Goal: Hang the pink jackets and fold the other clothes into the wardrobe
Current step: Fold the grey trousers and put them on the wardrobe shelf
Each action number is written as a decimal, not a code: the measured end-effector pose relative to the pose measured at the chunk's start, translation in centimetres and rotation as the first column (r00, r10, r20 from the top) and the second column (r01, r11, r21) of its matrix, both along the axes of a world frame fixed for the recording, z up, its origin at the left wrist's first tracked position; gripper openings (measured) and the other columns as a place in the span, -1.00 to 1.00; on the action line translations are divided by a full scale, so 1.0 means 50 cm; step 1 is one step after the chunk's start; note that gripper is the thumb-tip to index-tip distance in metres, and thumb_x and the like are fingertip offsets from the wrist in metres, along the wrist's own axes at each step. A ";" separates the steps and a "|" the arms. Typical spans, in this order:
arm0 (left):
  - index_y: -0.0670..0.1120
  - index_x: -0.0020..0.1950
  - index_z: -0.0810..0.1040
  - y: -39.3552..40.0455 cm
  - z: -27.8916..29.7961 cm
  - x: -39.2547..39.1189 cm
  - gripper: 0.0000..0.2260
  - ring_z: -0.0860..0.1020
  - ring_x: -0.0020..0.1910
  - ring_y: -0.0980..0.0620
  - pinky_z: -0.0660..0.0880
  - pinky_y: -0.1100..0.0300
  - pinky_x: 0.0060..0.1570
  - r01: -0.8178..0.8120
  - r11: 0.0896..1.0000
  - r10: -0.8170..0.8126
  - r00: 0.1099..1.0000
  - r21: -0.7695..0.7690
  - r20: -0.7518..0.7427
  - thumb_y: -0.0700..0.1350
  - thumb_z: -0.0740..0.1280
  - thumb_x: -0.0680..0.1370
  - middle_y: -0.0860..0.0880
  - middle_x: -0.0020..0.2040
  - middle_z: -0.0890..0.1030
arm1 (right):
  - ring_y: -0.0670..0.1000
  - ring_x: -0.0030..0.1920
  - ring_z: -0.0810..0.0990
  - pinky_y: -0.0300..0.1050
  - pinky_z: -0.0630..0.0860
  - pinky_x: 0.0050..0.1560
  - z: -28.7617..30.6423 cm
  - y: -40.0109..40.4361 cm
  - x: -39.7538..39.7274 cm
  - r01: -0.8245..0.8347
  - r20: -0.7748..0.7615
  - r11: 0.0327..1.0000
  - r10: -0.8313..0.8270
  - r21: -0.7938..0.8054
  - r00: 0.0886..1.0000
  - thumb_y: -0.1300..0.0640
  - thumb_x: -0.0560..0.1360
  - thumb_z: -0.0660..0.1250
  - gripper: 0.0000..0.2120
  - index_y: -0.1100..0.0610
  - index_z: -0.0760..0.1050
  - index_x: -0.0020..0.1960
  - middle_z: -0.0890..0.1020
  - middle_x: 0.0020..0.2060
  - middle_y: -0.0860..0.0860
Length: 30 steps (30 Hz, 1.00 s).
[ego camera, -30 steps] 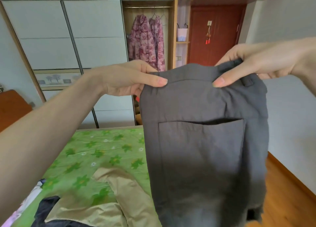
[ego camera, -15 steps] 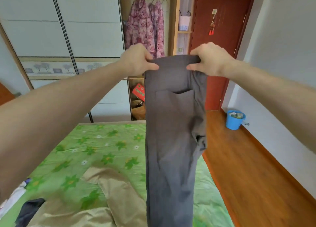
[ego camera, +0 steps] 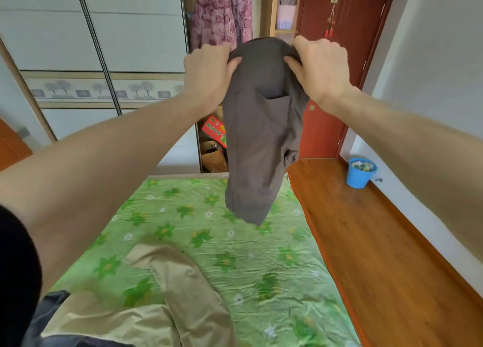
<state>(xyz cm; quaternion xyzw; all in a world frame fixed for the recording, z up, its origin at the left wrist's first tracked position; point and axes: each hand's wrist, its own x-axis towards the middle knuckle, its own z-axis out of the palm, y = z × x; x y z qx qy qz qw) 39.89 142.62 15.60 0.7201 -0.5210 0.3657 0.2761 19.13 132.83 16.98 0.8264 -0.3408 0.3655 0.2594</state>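
Fingers of both hands were curled into the waistband: left hand (ego camera: pixel 209 71) and right hand (ego camera: pixel 320 68) gripped the grey trousers (ego camera: pixel 261 137), which hung in the air over the green bed (ego camera: pixel 235 242). Soft, light, floppy; waistband corners probably grip best. Pink jackets (ego camera: pixel 222 14) hung in the wardrobe.

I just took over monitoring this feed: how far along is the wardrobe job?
Done, it seems: two pink jackets hang on the rail in the open wardrobe. In hand: grey trousers are held up over the bed, left hand and right hand gripping the waistband; not folded yet. Left: beige trousers and a dark garment lie unfolded on the bed.
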 end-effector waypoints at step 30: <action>-0.10 0.18 0.55 0.679 -1.134 -0.352 -0.77 0.63 0.03 -0.12 0.48 0.01 -0.10 0.410 0.138 -0.150 0.909 0.902 -0.390 0.03 0.24 0.71 -0.08 0.05 0.61 | 0.25 0.15 0.59 0.12 0.50 -0.05 -1.169 0.714 -0.391 0.336 -0.514 0.399 0.532 0.853 0.673 0.12 0.61 0.25 -0.65 0.18 0.33 0.35 0.58 0.17 0.17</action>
